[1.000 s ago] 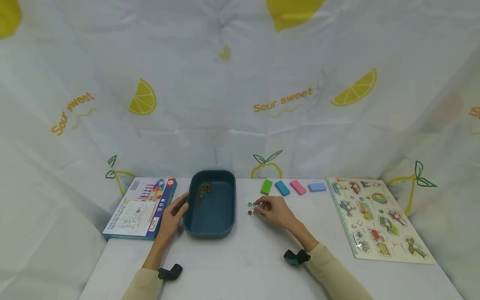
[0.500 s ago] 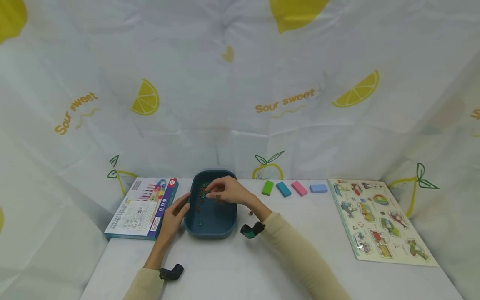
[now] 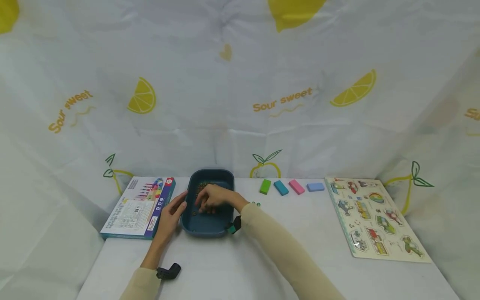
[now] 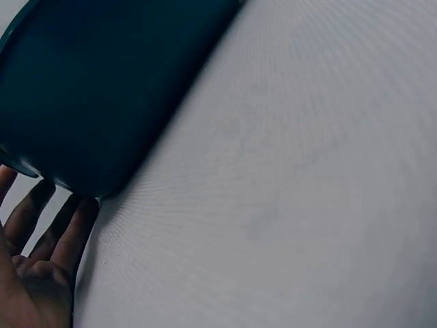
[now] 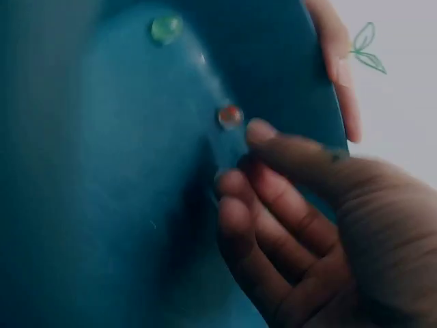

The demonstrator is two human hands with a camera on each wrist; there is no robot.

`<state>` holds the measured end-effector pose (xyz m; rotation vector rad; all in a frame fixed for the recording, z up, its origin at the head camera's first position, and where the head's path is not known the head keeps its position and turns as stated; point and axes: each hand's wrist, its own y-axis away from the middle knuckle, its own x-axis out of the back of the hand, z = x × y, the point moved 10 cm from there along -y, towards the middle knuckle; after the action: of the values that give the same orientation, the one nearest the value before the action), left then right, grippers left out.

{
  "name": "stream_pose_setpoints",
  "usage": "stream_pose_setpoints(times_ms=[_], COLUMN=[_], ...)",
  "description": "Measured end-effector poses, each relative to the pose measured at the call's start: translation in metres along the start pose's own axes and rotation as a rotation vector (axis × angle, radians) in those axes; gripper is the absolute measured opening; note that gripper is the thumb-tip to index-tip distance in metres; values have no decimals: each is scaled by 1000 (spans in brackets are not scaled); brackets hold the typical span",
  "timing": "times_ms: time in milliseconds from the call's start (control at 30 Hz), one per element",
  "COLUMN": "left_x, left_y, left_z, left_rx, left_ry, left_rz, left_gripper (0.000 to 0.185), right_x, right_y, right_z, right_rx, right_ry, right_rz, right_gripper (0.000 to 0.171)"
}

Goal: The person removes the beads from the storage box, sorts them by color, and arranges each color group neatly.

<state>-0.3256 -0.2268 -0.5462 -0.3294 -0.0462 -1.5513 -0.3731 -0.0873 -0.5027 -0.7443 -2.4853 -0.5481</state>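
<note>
A dark blue rectangular tub (image 3: 219,227) holds several small glass beads (image 3: 203,186). My right hand (image 3: 214,196) is inside it, fingers bent down toward the floor of the tub. In the right wrist view the thumb is apart from the loosely bent fingers, its tip beside an orange-red bead (image 5: 230,116); a green bead (image 5: 166,29) lies farther along the floor. My left hand (image 3: 170,214) rests against the tub's left side. The left wrist view shows its fingers (image 4: 74,236) stretched out to the tub's edge. Green beads (image 3: 258,204) lie on the table right of the tub.
A printed box (image 3: 131,212) lies left of the left hand. Behind the right forearm are a green block (image 3: 265,186), a blue block (image 3: 281,187), a pink block (image 3: 296,186) and a light-blue block (image 3: 316,187). A picture puzzle board (image 3: 375,221) lies at the right.
My right hand has moved left from the beads on the table into the tub, then lower and nearer its left side. The left hand has stayed at the tub's side.
</note>
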Motion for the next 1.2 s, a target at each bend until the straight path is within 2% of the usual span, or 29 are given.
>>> stream_pose_setpoints(times_ms=[200,433,533,833,1200], left_x=[-1,-1,-2,-1,2], left_y=[-1,2,3,3,1], left_z=[0,-1,0,3,-1], left_rx=[-6,-7,-7,-21,-12], left_ry=[-9,12,19,-7,14], left_rz=[-12,-5,-14,-8,-3], left_gripper=[47,46,46,45,45], right_x=[8,-24,-34,-43,-55], right_y=[-7,-13,-13,-12,-13], right_z=[-5,5,6,-3,2], right_rx=[-11,-16,-16,39,55], right_ry=[2,-55,-49,36,-9], right_rz=[2,-136,-164,-205,-277], right_gripper=[21,21,20,17,18])
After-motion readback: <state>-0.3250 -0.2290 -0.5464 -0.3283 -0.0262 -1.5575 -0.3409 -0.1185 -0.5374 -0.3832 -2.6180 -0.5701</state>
